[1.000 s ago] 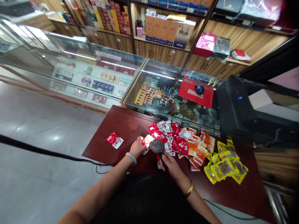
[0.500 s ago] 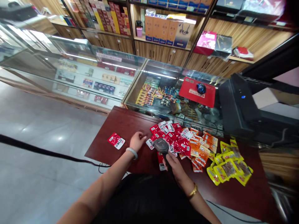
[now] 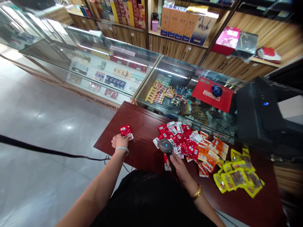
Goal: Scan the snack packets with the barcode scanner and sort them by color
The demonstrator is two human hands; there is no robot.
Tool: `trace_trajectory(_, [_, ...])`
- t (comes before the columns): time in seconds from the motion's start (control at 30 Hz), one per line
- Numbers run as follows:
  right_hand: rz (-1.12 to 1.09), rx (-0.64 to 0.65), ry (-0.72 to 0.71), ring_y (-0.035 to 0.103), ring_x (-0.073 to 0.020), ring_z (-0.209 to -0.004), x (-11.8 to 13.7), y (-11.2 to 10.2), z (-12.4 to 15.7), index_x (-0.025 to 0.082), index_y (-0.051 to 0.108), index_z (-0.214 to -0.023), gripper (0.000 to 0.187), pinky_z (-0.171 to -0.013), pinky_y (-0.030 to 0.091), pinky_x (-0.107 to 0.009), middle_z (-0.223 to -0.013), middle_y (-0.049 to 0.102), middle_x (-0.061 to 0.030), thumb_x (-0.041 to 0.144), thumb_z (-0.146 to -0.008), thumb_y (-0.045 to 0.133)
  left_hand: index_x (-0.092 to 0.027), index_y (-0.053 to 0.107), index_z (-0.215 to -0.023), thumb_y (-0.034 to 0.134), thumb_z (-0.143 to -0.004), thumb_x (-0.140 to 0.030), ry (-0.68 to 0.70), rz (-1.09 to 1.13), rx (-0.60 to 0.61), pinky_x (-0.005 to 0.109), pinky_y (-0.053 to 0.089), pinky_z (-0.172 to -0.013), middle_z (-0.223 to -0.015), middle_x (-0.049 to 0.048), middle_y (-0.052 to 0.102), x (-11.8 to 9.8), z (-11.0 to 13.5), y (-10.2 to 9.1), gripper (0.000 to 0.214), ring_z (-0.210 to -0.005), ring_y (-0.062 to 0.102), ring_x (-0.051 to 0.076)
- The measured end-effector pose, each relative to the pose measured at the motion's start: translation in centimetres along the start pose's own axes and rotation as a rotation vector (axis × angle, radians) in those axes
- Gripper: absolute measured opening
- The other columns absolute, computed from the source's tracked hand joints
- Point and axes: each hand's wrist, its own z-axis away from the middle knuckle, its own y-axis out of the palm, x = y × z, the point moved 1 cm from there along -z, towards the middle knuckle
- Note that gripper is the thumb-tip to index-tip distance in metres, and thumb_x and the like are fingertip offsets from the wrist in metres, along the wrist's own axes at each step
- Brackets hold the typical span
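My right hand (image 3: 180, 167) is closed round the handle of a dark handheld scanner (image 3: 165, 146), whose head shows a small blue light and hangs over the near edge of a heap of red snack packets (image 3: 182, 142). My left hand (image 3: 119, 141), with a pale bangle on the wrist, is out to the left on the dark red table (image 3: 142, 126). Its fingers are curled against a small separate stack of red packets (image 3: 126, 130).
Orange packets (image 3: 208, 153) and yellow packets (image 3: 239, 178) lie right of the red heap. Behind the table stand glass display counters (image 3: 146, 78) with a red mat (image 3: 209, 94) and a mouse, and a black machine (image 3: 258, 110). A black cable (image 3: 47, 151) crosses the floor.
My left hand has left the scanner and moved left to the small separate stack of red packets. The scanner hand has stayed almost still. The view has shifted a little.
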Motion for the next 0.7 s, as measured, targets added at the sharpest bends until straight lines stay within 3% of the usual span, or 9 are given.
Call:
trace_trajectory(0.17, [-0.022, -0.049, 0.004, 0.041, -0.0094, -0.046, -0.3, -0.6, 0.5, 0.021, 0.059, -0.085, 0.039, -0.045, 0.032, -0.024, -0.058, 0.052, 0.0044, 0.059, -0.077, 0.064, -0.02, 0.06, -0.088, 0.057, -0.078, -0.047, 0.252, 0.266, 0.211, 0.028, 0.044, -0.071, -0.084, 0.0061, 0.068, -3.7, 1.5, 2.0, 0.029, -0.078, 0.063, 0.02])
trace_trajectory(0.37, [-0.053, -0.11, -0.051, 0.042, -0.0108, -0.048, 0.0, -1.6, 0.7, 0.023, 0.061, -0.099, 0.04, -0.048, 0.034, -0.025, -0.06, 0.053, 0.0043, 0.058, -0.079, 0.063, -0.019, 0.06, -0.086, 0.065, -0.074, -0.042, 0.445, 0.513, 0.487, 0.024, 0.046, -0.065, -0.076, 0.0013, 0.069, -8.7, 7.8, 6.0, 0.026, -0.069, 0.063, 0.015])
trace_trajectory(0.47, [-0.062, -0.118, -0.091, 0.042, -0.0113, -0.047, 0.3, -1.8, 0.8, 0.023, 0.061, -0.102, 0.04, -0.049, 0.033, -0.026, -0.059, 0.053, 0.0042, 0.057, -0.08, 0.063, -0.019, 0.061, -0.084, 0.068, -0.073, -0.04, 0.476, 0.529, 0.546, 0.025, 0.047, -0.066, -0.076, 0.0019, 0.07, -10.2, 9.7, 6.8, 0.025, -0.069, 0.063, 0.016])
trace_trajectory(0.7, [-0.133, -0.161, -0.114, 0.04, -0.0105, -0.047, 0.7, -2.6, 1.7, 0.022, 0.06, -0.099, 0.041, -0.049, 0.033, -0.025, -0.059, 0.052, 0.0053, 0.058, -0.078, 0.064, -0.017, 0.063, -0.087, 0.068, -0.073, -0.039, 0.528, 0.506, 0.575, 0.025, 0.047, -0.07, -0.081, 0.0025, 0.07, -11.7, 11.3, 6.8, 0.026, -0.074, 0.063, 0.016])
